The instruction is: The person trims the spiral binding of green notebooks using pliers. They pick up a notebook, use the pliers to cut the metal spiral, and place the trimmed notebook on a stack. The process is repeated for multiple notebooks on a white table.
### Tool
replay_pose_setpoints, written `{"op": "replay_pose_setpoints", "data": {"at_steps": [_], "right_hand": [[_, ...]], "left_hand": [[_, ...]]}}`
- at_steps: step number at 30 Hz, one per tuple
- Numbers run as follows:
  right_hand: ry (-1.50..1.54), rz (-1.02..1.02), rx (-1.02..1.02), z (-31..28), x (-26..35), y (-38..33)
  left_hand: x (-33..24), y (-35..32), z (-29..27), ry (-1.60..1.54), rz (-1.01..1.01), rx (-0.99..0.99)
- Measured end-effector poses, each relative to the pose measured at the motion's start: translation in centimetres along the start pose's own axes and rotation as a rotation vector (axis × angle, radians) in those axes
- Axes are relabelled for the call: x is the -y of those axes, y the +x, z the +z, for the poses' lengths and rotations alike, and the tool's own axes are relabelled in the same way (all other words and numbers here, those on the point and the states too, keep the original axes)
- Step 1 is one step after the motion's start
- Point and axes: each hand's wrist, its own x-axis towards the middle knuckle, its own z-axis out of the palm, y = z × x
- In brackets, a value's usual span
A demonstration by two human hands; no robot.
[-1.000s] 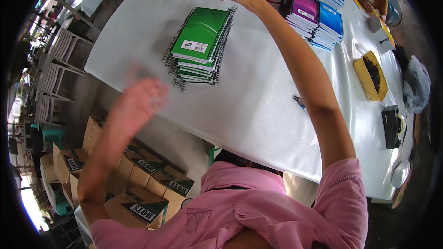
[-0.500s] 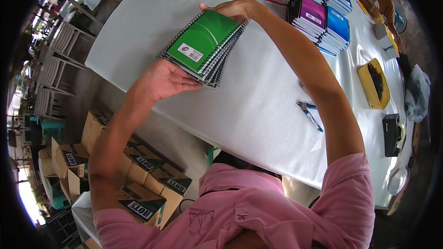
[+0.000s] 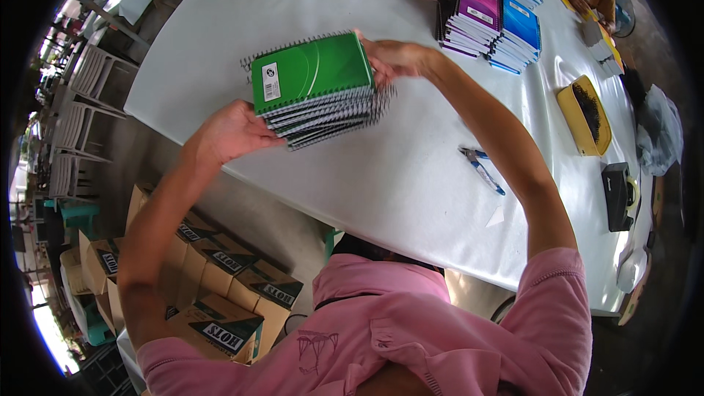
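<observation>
A stack of green spiral notebooks (image 3: 330,70) is gripped between my two hands over the white-covered table. The top cover is plain green with a small white label near its left end, and black wire coils show along the long edges. My left hand (image 3: 236,132) is closed on the lower left corner, its fingers partly hidden under the stack. At the right end my right hand (image 3: 392,62) holds the short side, slightly blurred. The lower notebooks sit unevenly, fanned out beneath the top one.
Purple notebooks (image 3: 475,15) and blue notebooks (image 3: 519,29) stand in piles at the far right. Blue-handled pliers (image 3: 484,170), a yellow tray (image 3: 584,117) and a black hole punch (image 3: 617,196) lie on the table (image 3: 352,183). Cardboard boxes (image 3: 220,279) fill the floor at lower left.
The notebook stack has turned in my hands, so its long edges now run nearly left to right. My right hand has moved down to the stack's right end; my left hand shifted slightly left.
</observation>
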Motion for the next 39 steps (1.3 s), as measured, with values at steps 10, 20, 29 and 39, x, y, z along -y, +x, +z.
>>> {"op": "replay_pose_setpoints", "data": {"at_steps": [10,20,29,39], "right_hand": [[0.498,-0.054,-0.143,6.3,-4.3,-11.3],[0.452,-0.051,-0.472,5.7,-7.1,-14.9],[0.290,-0.338,-0.917,7.5,-9.2,-19.7],[-0.597,-0.631,-1.014,20.8,-12.3,-16.5]], "left_hand": [[0.9,-0.4,5.3,0.482,0.001,0.085],[5.9,-1.5,6.4,0.340,-0.018,0.348],[2.9,-7.5,4.3,0.999,0.217,0.156],[-4.4,9.3,17.4,1.329,-0.026,0.287]]}}
